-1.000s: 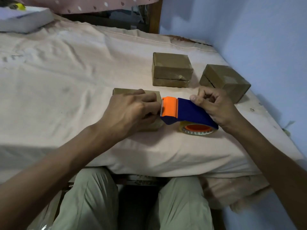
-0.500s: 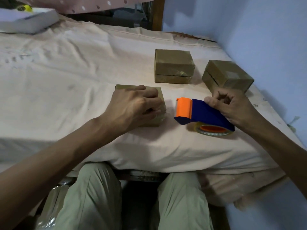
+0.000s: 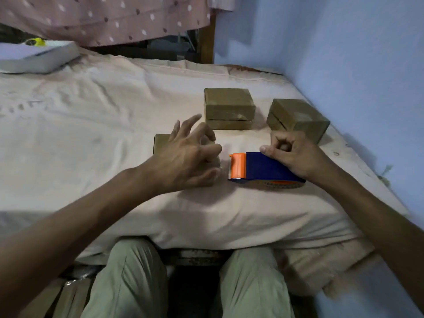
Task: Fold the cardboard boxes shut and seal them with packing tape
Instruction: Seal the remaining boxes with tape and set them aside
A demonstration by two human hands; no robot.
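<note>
A small brown cardboard box [image 3: 160,143] lies on the bed near the front, mostly hidden behind my left hand [image 3: 190,154]. That hand hovers over it with its fingers spread and holds nothing. Just right of the box, my right hand [image 3: 291,154] grips a blue and orange tape dispenser [image 3: 259,167], which rests on the sheet with its tape roll [image 3: 282,184] underneath. Two more closed cardboard boxes stand farther back: one in the middle [image 3: 229,106] and one to the right [image 3: 298,118] by the wall.
The bed's pale sheet [image 3: 91,125] stretches far to the left. A flat white box [image 3: 39,57] with a yellow-green object [image 3: 34,42] lies at the back left. A blue wall [image 3: 344,53] bounds the right side. My knees are below the bed's front edge.
My left hand has lifted off the near box and spread its fingers. My right hand has drawn the tape dispenser rightward, away from the box, and lowered it onto the sheet.
</note>
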